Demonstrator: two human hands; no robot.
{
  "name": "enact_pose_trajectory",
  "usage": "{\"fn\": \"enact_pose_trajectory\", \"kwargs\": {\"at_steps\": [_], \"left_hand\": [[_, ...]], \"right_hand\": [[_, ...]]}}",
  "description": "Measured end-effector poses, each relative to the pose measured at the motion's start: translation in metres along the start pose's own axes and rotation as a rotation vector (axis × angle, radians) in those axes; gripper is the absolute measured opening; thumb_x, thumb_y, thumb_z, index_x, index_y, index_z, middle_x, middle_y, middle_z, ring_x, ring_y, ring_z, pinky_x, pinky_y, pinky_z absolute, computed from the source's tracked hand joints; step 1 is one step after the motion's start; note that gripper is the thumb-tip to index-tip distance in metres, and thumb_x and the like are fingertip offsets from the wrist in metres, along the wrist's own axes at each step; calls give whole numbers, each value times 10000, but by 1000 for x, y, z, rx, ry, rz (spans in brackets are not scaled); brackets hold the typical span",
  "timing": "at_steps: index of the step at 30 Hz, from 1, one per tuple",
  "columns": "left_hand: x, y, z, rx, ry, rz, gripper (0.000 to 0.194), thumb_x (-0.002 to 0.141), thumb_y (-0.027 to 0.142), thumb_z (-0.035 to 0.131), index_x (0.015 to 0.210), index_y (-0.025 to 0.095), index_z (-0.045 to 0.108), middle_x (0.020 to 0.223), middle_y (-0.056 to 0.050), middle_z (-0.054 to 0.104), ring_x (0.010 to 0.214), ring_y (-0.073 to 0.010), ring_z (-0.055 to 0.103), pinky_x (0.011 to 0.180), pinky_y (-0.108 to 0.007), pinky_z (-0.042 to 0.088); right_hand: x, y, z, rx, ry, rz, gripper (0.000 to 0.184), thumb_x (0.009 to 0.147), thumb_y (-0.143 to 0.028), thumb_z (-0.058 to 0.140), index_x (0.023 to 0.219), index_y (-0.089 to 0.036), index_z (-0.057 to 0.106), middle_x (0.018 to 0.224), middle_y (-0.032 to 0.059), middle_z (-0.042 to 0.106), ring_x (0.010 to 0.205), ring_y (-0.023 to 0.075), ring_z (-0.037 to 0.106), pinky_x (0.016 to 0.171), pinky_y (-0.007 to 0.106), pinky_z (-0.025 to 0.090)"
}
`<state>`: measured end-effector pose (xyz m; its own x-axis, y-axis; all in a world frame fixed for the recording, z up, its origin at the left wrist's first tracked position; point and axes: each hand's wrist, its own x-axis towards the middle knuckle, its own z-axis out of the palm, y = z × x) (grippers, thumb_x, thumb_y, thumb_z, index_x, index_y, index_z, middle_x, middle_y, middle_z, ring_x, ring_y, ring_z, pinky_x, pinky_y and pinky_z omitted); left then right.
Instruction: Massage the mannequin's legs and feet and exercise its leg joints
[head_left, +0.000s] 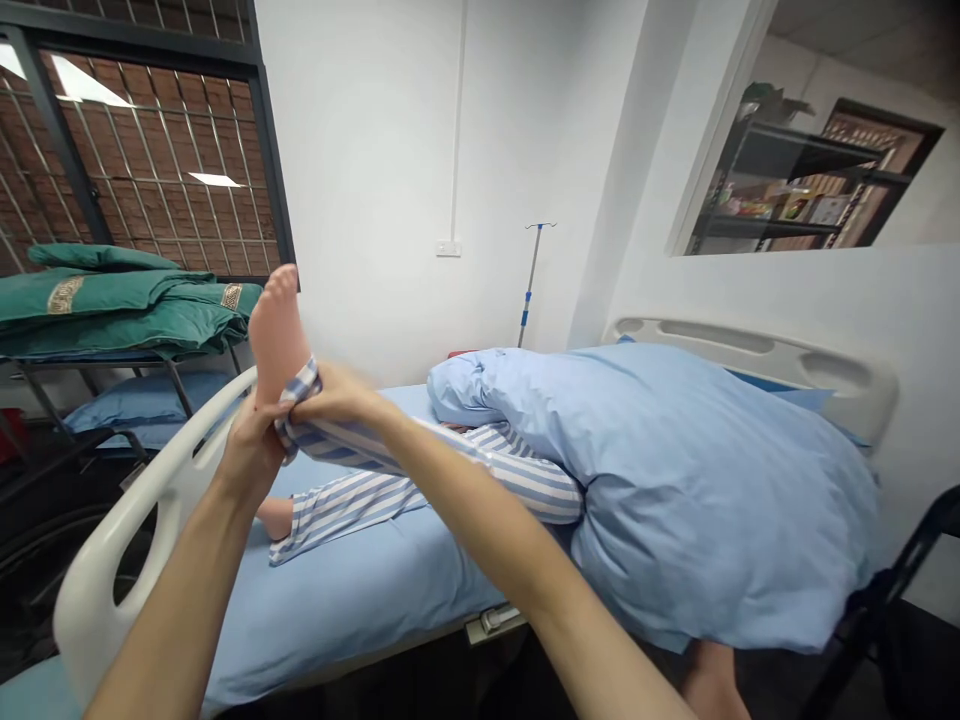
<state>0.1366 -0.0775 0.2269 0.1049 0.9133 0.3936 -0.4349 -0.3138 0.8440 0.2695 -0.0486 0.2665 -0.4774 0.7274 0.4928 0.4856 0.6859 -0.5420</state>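
A bare foot [279,325] is raised above the foot end of the bed, toes pointing up. My left hand [251,435] is closed round its ankle and heel from below. On the raised leg is a blue-and-white striped trouser leg [360,445], and my right hand [330,395] grips its cuff at the ankle, thumb toward my left hand. The other striped trouser leg [352,505] lies flat on the mattress, with part of a second foot [275,518] showing past its hem. A light blue quilt [675,470] hides the upper body.
The bed's pale footboard [97,590] stands at the left, the headboard [750,345] at the right. Green folded bedding [127,310] is stacked beyond the footboard. An IV pole [531,285] rises behind the bed. A limb [716,680] shows below the quilt; a dark frame [892,590] stands lower right.
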Motion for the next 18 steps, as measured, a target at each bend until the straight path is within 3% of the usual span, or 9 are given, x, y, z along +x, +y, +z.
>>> {"fn": "enact_pose_trajectory", "kwargs": {"at_steps": [4, 7, 10, 14, 16, 18], "left_hand": [[-25, -38, -66, -144, 149, -127, 201, 604, 235, 685, 769, 153, 605, 684, 23, 653, 579, -108, 585, 520, -195, 489], [-51, -83, -115, -301, 345, -223, 238, 544, 235, 730, 745, 168, 620, 705, 28, 676, 616, -123, 610, 580, -214, 517], [-82, -135, -157, -430, 515, -280, 276, 583, 298, 711, 841, 236, 634, 760, 47, 694, 681, -143, 633, 608, -228, 522], [-127, -207, -198, -447, 657, -440, 408, 667, 473, 610, 1033, 294, 600, 782, 17, 705, 800, -205, 646, 656, -290, 526], [-146, -238, -212, -428, 705, -540, 432, 689, 437, 593, 1096, 293, 571, 768, 15, 701, 841, -211, 643, 761, -334, 515], [-159, -259, -219, -455, 707, -558, 399, 710, 368, 581, 1102, 292, 569, 803, 19, 701, 868, -197, 640, 836, -345, 494]], "right_hand": [[-2, 16, 76, -216, -73, 172, 603, 500, -538, 646, 966, -181, 510, 802, 21, 630, 712, 209, 601, 554, 266, 446], [-17, 32, 141, -316, -138, 219, 687, 481, -573, 630, 1023, -180, 474, 878, 70, 650, 786, 267, 619, 601, 332, 474], [-40, 52, 206, -349, -204, 212, 709, 482, -529, 637, 1077, -192, 450, 931, 79, 649, 833, 279, 621, 653, 367, 489], [-72, 84, 286, -412, -326, 289, 730, 448, -530, 662, 1042, -140, 494, 964, 138, 638, 838, 309, 617, 685, 425, 492], [-84, 99, 316, -446, -366, 320, 723, 473, -496, 667, 1064, -118, 493, 944, 156, 638, 827, 313, 618, 680, 439, 489], [-93, 110, 336, -474, -386, 339, 660, 527, -448, 655, 1071, -109, 498, 939, 170, 636, 834, 312, 616, 681, 453, 482]]}}
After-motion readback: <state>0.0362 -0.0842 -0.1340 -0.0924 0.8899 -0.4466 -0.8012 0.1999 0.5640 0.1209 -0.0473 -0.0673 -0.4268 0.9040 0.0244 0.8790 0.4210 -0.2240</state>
